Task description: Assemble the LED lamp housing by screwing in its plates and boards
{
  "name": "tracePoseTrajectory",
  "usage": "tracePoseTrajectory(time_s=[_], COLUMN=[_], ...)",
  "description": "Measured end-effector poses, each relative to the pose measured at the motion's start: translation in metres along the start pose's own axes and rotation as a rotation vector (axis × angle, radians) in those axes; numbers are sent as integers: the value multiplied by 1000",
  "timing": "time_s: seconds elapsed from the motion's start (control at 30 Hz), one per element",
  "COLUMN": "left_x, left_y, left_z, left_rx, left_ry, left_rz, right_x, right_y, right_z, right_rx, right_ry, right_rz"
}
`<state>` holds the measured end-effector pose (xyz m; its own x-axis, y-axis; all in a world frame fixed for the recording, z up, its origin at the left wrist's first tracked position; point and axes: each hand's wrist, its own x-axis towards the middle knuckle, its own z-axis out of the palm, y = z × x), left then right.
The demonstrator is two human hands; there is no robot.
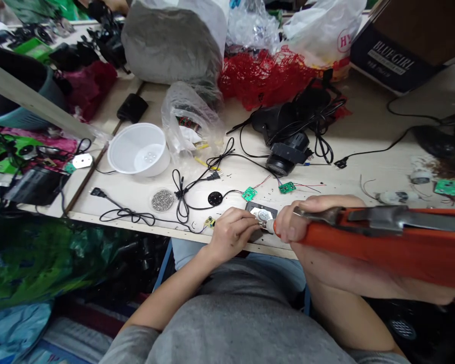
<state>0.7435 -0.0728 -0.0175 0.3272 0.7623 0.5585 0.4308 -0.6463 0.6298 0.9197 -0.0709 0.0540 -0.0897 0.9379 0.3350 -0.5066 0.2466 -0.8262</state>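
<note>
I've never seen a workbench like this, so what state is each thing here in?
Dark rectangular plate with silver centre: lying flat on the bench.
Left hand: fingers pinched over the plate; anything held is too small to tell.
Orange-handled soldering iron: tip at the plate.
Right hand: closed around the iron's handle.
White round plastic bowl: upright, opening upward.
Green circuit board: loose, red wires attached.
Black power cord: loosely tangled.

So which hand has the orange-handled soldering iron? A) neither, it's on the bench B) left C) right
C. The right hand is wrapped around the orange soldering iron, while the left hand sits just beside its tip.
</note>
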Motion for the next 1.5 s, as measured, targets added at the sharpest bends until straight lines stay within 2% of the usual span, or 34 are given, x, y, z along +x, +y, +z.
tracePoseTrajectory(time_s=[0.1,0.17,0.37,0.63,0.83,1.03,1.13,1.3,1.4,1.5], left_x=[-6,-9,-13,-12,-11,-6,-3,-1,-5,-9], left_y=[-6,-8,-8,-9,-9,-12,-13,-15,-17,-19], left_z=[-3,-2,10,11,12,4,2,2,2,2], left_rx=[43,52,52,47,54,-18,26,95,142,152], left_ry=[19,29,13,4,-14,71,63,26,-14,3], left_rz=[-54,-60,-58,-55,-51,-174,-123,-21,-25,-71], right_x=[12,17,17,21,24,22,18,16,18,18], right_y=[7,15,31,27,30,26,18,12,17,23], right_z=[11,13,3,11,6,13,19,19,15,12], right_rx=[-77,-73,-48,-111,-140,-84,-52,-17,-30,-71], right_ry=[22,14,8,51,28,39,72,34,30,44], right_rz=[-66,-60,21,64,75,29,-8,-6,29,34])
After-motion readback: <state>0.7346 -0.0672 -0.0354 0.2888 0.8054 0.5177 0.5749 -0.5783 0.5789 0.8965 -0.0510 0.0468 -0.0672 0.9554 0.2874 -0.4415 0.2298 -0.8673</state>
